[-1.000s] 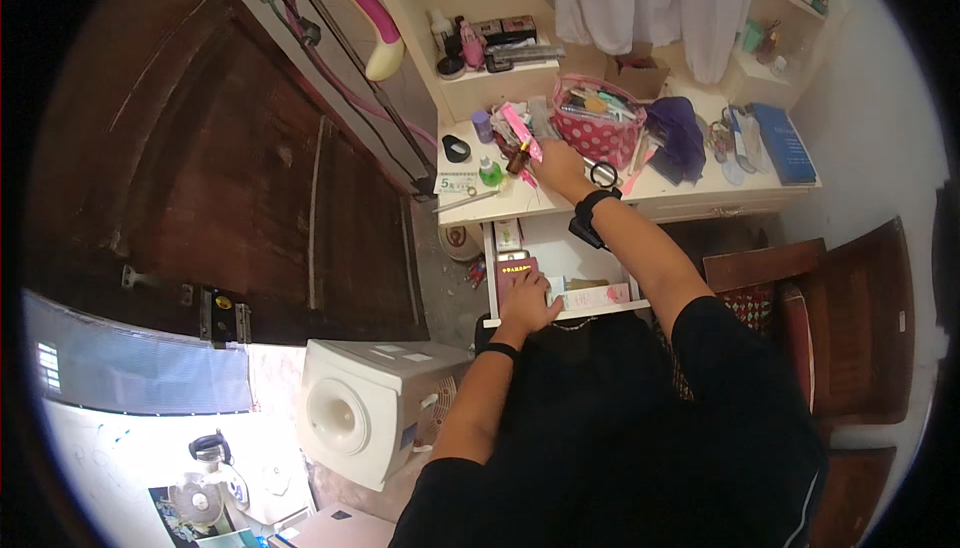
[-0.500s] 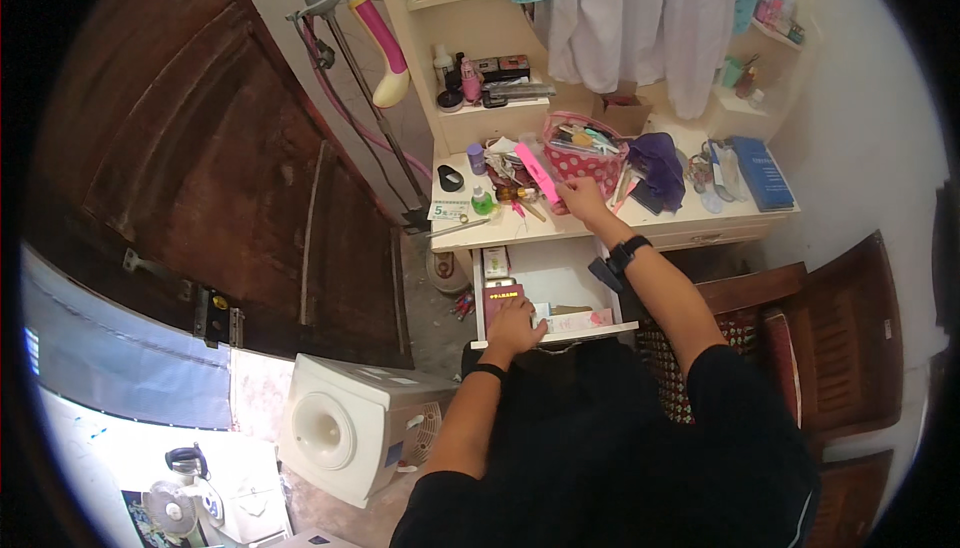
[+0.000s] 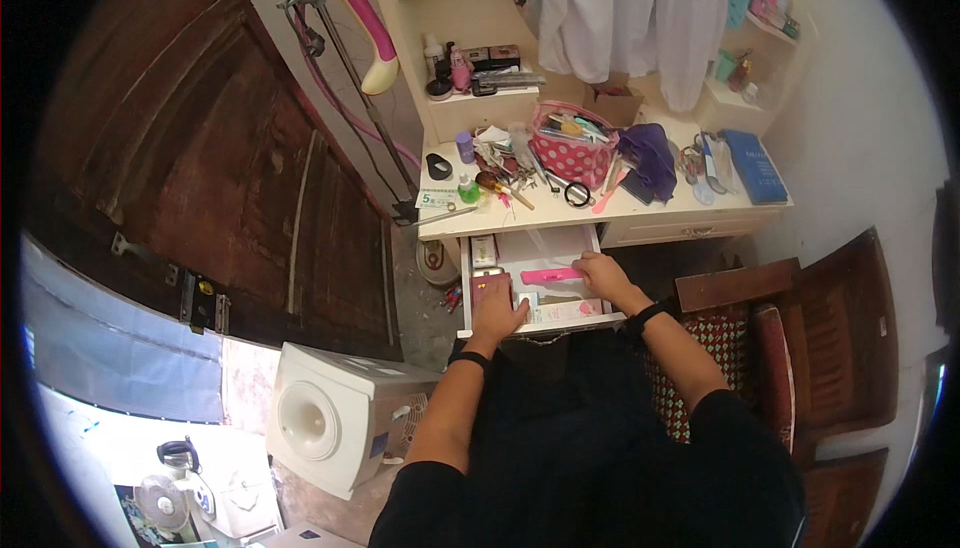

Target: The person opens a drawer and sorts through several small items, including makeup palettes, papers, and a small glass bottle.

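The drawer [image 3: 612,320] of a cream dressing table [image 3: 640,218] stands pulled out in front of me. My right hand [image 3: 604,277] is closed on the right end of a flat, bright pink strip [image 3: 550,275], held level inside the drawer; its exact kind I cannot make out. Over the drawer's left side lies my left hand [image 3: 495,312], fingers stretched and thumb apart, on a dark red booklet [image 3: 482,288]. Near its thumb are a small pale box [image 3: 527,301] and a white-and-pink box [image 3: 570,312]. A small box [image 3: 484,250] sits in the drawer's far left corner.
On the tabletop are a pink polka-dot basket [image 3: 570,156] of pens and tools, a purple cloth [image 3: 648,163], a blue book [image 3: 754,168] and a green bottle [image 3: 468,189]. A wooden chair [image 3: 835,333] stands right, a white appliance [image 3: 340,418] lower left, a garment steamer [image 3: 370,33] behind left.
My right hand has brought the pink strip down from above the tabletop into the drawer. My left hand stays over the drawer's left side. The view has shifted slightly.
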